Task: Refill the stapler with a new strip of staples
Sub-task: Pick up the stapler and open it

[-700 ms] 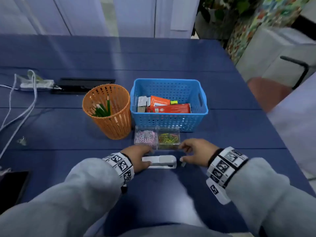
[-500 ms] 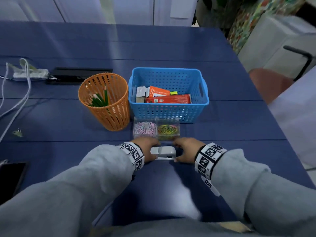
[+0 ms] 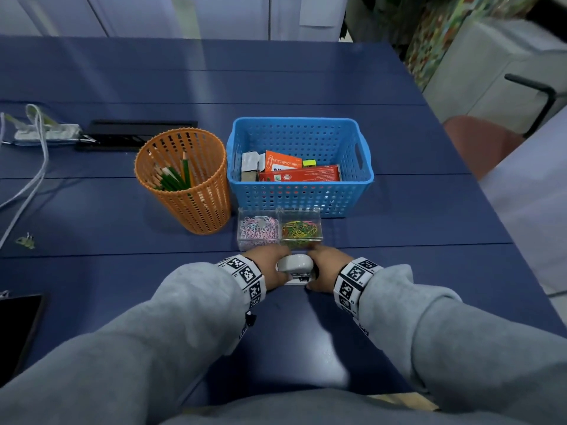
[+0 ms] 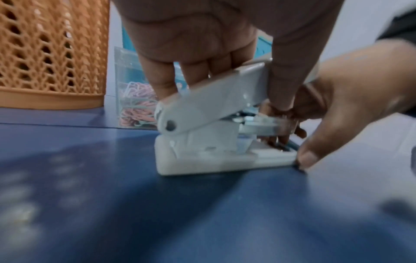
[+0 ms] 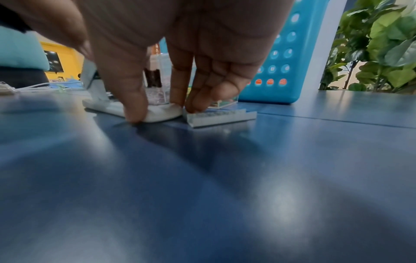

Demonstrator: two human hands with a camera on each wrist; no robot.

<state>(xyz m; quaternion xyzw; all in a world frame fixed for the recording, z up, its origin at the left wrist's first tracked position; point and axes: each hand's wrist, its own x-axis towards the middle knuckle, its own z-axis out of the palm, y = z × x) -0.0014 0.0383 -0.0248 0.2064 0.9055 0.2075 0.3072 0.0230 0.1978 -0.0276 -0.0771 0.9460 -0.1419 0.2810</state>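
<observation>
A small white stapler stands on the blue table near the front edge, between both hands. My left hand grips its top cover, thumb on one side and fingers on the other. The cover is tilted up off the metal staple channel. My right hand pinches the front end of the base, with its thumb at the near corner. A strip of staples lies on the table right beside the base, under my right fingertips. The head view hides that strip.
Just beyond the hands sits a clear two-part box of paper clips. Behind it are a blue basket holding small boxes and an orange pencil cup. White cables and a dark phone lie at the left.
The stapler lay flat and crosswise between the hands; now its cover is lifted. Both hands have drawn closer together around it.
</observation>
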